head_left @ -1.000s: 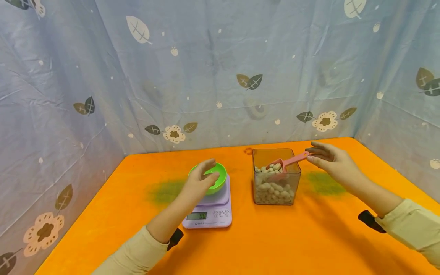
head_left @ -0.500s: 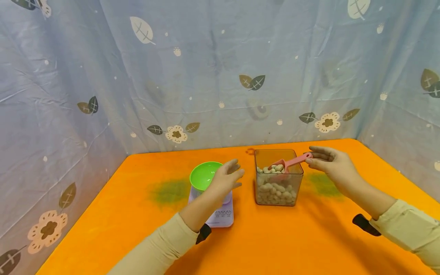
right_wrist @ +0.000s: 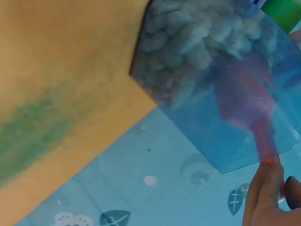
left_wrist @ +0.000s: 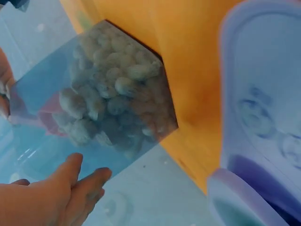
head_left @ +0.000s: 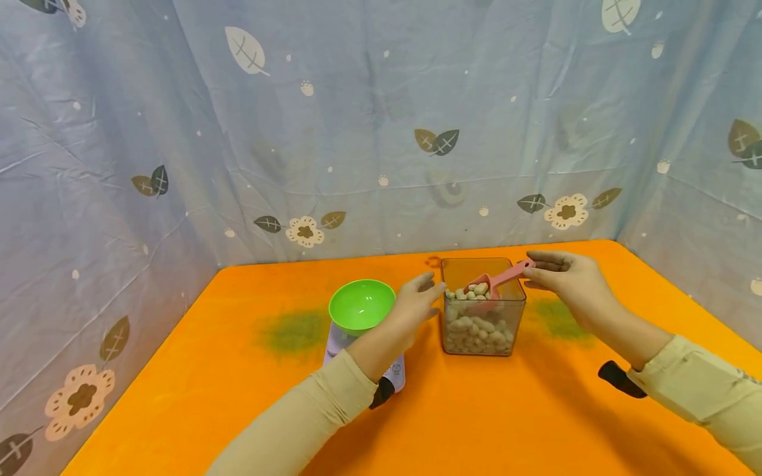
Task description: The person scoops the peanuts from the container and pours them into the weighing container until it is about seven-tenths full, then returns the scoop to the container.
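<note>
A clear tinted square container [head_left: 483, 330] of unshelled peanuts [head_left: 474, 336] stands on the orange table, right of the middle. A pink scoop [head_left: 506, 275] lies on the peanuts, its handle sticking out over the right rim. My right hand [head_left: 573, 284] pinches the handle's end between thumb and fingers; the right wrist view shows the fingers [right_wrist: 266, 188] around it. My left hand [head_left: 411, 305] is beside the container's left wall, fingers loosely extended and holding nothing, fingertips right at the rim. Behind that wrist, a green bowl [head_left: 362, 305] sits on a lilac kitchen scale [head_left: 335, 342], whose display is hidden.
Blue patterned curtains [head_left: 369, 132] close off the back and both sides. The orange tabletop [head_left: 250, 396] has greenish stains [head_left: 292, 332] on the left and right. Black straps [head_left: 621, 379] show at both wrists.
My left hand has moved right, from over the green bowl to the container's left side. The right hand has shifted slightly at the scoop's handle and now pinches it. The container stays put.
</note>
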`<state>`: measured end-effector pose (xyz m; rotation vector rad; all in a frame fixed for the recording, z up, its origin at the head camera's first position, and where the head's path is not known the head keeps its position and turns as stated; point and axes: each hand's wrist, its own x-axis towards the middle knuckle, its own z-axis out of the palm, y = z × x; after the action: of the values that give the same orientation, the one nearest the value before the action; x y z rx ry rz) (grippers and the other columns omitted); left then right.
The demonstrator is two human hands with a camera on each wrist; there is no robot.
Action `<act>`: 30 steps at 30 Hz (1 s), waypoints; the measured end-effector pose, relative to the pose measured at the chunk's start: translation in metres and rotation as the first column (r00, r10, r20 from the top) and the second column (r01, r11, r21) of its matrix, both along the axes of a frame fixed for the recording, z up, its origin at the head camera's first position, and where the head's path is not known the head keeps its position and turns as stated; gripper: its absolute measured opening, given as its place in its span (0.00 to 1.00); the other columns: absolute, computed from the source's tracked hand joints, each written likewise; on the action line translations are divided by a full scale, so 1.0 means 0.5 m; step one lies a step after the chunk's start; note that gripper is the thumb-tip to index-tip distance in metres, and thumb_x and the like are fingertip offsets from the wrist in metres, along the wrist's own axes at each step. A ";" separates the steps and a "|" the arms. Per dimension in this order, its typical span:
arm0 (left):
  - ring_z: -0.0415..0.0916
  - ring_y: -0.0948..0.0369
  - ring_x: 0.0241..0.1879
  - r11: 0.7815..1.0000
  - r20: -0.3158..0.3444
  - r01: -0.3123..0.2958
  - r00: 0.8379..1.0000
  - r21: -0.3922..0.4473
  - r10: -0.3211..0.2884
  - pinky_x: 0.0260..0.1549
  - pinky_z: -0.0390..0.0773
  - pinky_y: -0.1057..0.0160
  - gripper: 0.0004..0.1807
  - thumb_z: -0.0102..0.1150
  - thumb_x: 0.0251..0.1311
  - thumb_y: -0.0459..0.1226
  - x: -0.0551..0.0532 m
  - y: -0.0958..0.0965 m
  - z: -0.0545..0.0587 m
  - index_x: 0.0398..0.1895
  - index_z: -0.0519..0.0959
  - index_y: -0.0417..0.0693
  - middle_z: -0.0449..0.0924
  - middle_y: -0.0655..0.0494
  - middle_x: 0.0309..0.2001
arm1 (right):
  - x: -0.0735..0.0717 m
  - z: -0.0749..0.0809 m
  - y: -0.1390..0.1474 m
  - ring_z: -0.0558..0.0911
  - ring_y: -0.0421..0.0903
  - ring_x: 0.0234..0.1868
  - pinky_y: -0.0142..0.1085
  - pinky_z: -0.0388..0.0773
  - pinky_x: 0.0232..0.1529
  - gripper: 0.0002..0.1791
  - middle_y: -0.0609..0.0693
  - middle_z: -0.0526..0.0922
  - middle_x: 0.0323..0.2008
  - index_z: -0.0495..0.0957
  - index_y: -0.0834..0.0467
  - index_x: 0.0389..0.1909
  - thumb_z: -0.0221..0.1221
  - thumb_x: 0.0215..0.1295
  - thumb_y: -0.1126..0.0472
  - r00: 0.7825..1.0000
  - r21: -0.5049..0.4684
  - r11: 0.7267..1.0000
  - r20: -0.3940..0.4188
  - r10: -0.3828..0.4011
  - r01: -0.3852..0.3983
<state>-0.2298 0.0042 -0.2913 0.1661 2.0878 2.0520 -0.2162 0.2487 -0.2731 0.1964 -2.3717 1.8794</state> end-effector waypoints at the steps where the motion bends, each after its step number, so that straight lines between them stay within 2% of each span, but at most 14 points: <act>1: 0.62 0.45 0.67 1.000 0.002 0.002 1.000 -0.002 -0.002 0.60 0.72 0.53 0.29 0.50 0.73 0.36 -0.003 0.002 -0.001 0.73 0.57 0.37 0.58 0.37 0.70 | -0.002 0.002 -0.004 0.83 0.31 0.37 0.28 0.81 0.45 0.31 0.34 0.79 0.37 0.57 0.78 0.67 0.54 0.72 0.62 1.000 0.013 1.000 0.005 0.010 -0.010; 5: 0.65 0.46 0.65 1.000 0.015 0.017 1.000 -0.007 -0.017 0.59 0.73 0.53 0.28 0.50 0.72 0.33 -0.014 0.008 0.000 0.72 0.59 0.35 0.61 0.38 0.69 | -0.010 0.010 -0.021 0.83 0.31 0.38 0.31 0.82 0.45 0.31 0.42 0.79 0.43 0.56 0.76 0.69 0.54 0.73 0.63 0.997 0.023 0.998 0.053 0.064 -0.066; 9: 0.69 0.46 0.62 0.999 0.026 0.032 0.999 -0.004 -0.032 0.57 0.75 0.52 0.27 0.51 0.70 0.30 -0.022 0.011 0.002 0.70 0.62 0.34 0.67 0.39 0.66 | -0.016 0.018 -0.035 0.84 0.34 0.36 0.34 0.83 0.44 0.32 0.60 0.76 0.51 0.52 0.76 0.70 0.53 0.72 0.67 0.991 0.069 0.993 0.108 0.083 -0.091; 12: 0.69 0.47 0.62 0.999 0.028 0.038 0.999 0.000 -0.038 0.57 0.75 0.52 0.26 0.50 0.71 0.29 -0.022 0.012 0.003 0.70 0.63 0.35 0.68 0.39 0.65 | -0.022 0.025 -0.043 0.84 0.36 0.36 0.34 0.83 0.43 0.31 0.73 0.69 0.57 0.52 0.77 0.70 0.52 0.72 0.70 0.985 0.130 0.985 0.146 0.093 -0.112; 16: 0.68 0.47 0.63 0.999 0.018 0.037 0.999 -0.005 -0.037 0.58 0.75 0.52 0.25 0.49 0.71 0.30 -0.019 0.015 0.001 0.70 0.63 0.35 0.68 0.40 0.65 | -0.032 0.031 -0.045 0.83 0.38 0.36 0.33 0.84 0.42 0.32 0.66 0.77 0.49 0.56 0.78 0.68 0.56 0.70 0.68 0.978 0.203 0.971 0.191 0.086 -0.125; 19: 0.68 0.47 0.63 0.999 0.004 0.035 0.999 -0.011 -0.035 0.58 0.74 0.51 0.25 0.49 0.72 0.31 -0.019 0.016 -0.003 0.70 0.63 0.34 0.68 0.39 0.65 | -0.039 0.033 -0.048 0.83 0.40 0.35 0.33 0.84 0.40 0.32 0.52 0.82 0.38 0.61 0.78 0.65 0.61 0.67 0.65 0.977 0.223 0.968 0.199 0.073 -0.117; 20: 0.68 0.47 0.63 0.999 0.001 0.036 0.999 -0.012 -0.036 0.58 0.74 0.51 0.25 0.49 0.72 0.31 -0.019 0.016 -0.004 0.70 0.63 0.33 0.68 0.39 0.65 | -0.040 0.033 -0.049 0.83 0.40 0.35 0.33 0.84 0.40 0.31 0.50 0.82 0.37 0.63 0.78 0.63 0.62 0.66 0.64 0.977 0.220 0.968 0.200 0.074 -0.118; 22: 0.68 0.47 0.64 0.999 -0.003 0.040 0.999 -0.009 -0.040 0.59 0.74 0.51 0.25 0.48 0.72 0.31 -0.017 0.016 -0.005 0.70 0.62 0.33 0.68 0.38 0.65 | -0.044 0.032 -0.051 0.84 0.40 0.35 0.34 0.84 0.41 0.29 0.47 0.82 0.36 0.65 0.78 0.61 0.61 0.67 0.65 0.975 0.195 0.972 0.203 0.089 -0.129; 27: 0.68 0.47 0.63 0.999 -0.008 0.035 0.999 0.004 -0.035 0.58 0.74 0.51 0.25 0.48 0.72 0.31 -0.014 0.015 -0.005 0.69 0.63 0.33 0.69 0.39 0.64 | -0.054 0.029 -0.052 0.86 0.39 0.34 0.35 0.84 0.40 0.21 0.50 0.86 0.35 0.65 0.80 0.57 0.54 0.71 0.68 0.965 0.087 0.979 0.205 0.164 -0.185; 30: 0.69 0.47 0.63 1.000 -0.007 0.028 1.000 0.007 -0.028 0.58 0.74 0.51 0.25 0.49 0.72 0.31 -0.013 0.014 -0.005 0.69 0.63 0.33 0.69 0.38 0.64 | -0.056 0.024 -0.050 0.86 0.39 0.34 0.34 0.84 0.40 0.19 0.50 0.87 0.33 0.65 0.80 0.55 0.52 0.72 0.68 0.964 0.015 0.982 0.191 0.185 -0.191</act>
<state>-0.2363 0.0114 -0.2938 0.2031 2.0706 2.0454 -0.2441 0.2237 -0.2613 0.2659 -2.5936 2.0248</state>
